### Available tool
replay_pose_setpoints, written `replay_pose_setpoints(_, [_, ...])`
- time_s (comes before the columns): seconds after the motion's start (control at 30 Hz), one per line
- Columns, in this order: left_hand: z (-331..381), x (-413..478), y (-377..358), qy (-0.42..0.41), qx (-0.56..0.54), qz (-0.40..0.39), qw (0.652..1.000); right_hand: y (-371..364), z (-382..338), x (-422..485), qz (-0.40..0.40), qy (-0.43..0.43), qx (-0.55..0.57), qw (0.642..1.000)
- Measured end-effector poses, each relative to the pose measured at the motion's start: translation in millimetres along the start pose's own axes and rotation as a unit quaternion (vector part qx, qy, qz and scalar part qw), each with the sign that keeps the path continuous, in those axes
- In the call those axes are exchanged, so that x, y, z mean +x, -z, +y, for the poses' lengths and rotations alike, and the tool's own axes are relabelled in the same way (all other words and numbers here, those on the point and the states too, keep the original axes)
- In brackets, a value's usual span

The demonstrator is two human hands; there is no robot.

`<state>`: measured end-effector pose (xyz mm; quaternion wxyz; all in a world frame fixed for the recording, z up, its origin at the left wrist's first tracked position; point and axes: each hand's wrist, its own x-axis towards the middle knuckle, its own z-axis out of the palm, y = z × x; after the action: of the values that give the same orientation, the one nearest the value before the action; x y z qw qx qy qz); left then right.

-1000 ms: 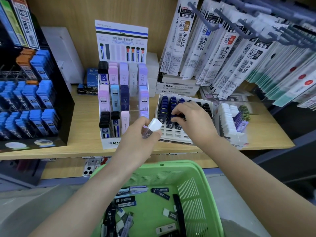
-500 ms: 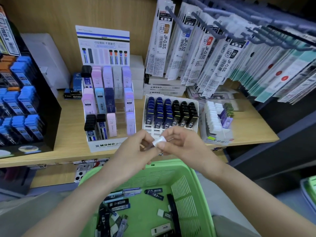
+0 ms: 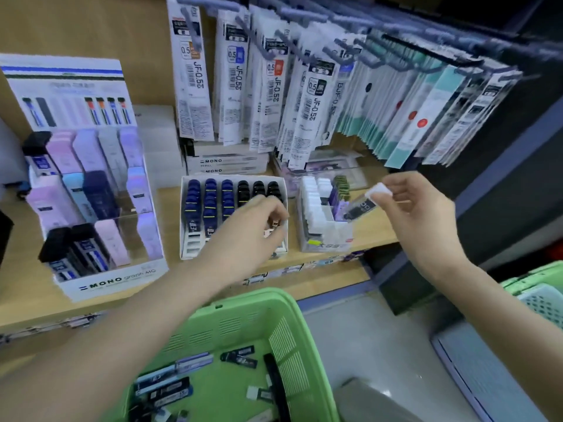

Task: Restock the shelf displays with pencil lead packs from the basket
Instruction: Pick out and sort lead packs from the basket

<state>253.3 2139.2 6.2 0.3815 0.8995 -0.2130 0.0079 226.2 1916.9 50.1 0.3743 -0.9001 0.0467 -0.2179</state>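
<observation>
Nearest you, at the bottom of the frame, the green basket [image 3: 262, 295] held a good scatter of loose lead packs [image 3: 179, 385], so by my judgement most of the restocking was left to do. The frame's lower edge cut off the basket's near end, so you could not have counted them.

Above its rim your hands were well apart. Your left hand [image 3: 253, 229], at centre frame, hovered with curled fingers over the front of the white tray [image 3: 192, 249]. Something small showed at the fingertips, but blur kept me from telling whether you gripped it. Your right hand [image 3: 423, 214], right of centre, pinched a white-capped lead pack [image 3: 362, 205] near its cap. The pack was tilted, just above the clear display box [image 3: 332, 236] on the shelf [image 3: 373, 231], and not yet slotted in.

The tray's front slots looked unfilled, though your left hand covered part of it. At the left, the MONO graph display [image 3: 115, 278] showed gaps in its clear tiers. Farther back, the hanging refill packs [image 3: 195, 86] were smeared by motion, and a second basket [image 3: 539, 278] was cropped at the right edge.
</observation>
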Motion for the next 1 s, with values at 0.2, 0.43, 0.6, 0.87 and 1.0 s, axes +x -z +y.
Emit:
replay_pose_setpoints(0.2, [13.1, 46.7, -27.8, -0.079, 0.109, -0.033, 0.99, -25.0, 17.5, 41.4, -0.022, 0.053, -0.05, 0.997])
replay_pose_setpoints(0.43, [3.3, 58.7, -44.9, -0.11, 0.173, -0.068, 0.976, -55.2, 40.7, 68.2, -0.091, 0.08, -0.104, 0.987])
replay_pose_setpoints(0.6, [1.0, 58.9, -44.9, -0.137, 0.186, -0.06, 0.971, -61.0, 40.1, 76.7, -0.117, 0.106, -0.107, 0.982])
replay_pose_setpoints(0.87, [-2.1, 59.5, -45.8, -0.153, 0.198, -0.052, 0.967, -66.1, 44.1, 84.6, -0.189, 0.132, -0.144, 0.962])
replay_pose_setpoints(1.0, [-3.5, 59.9, -45.9, -0.159, 0.204, -0.053, 0.964, -72.4, 51.2, 80.0, -0.148, 0.153, -0.165, 0.963])
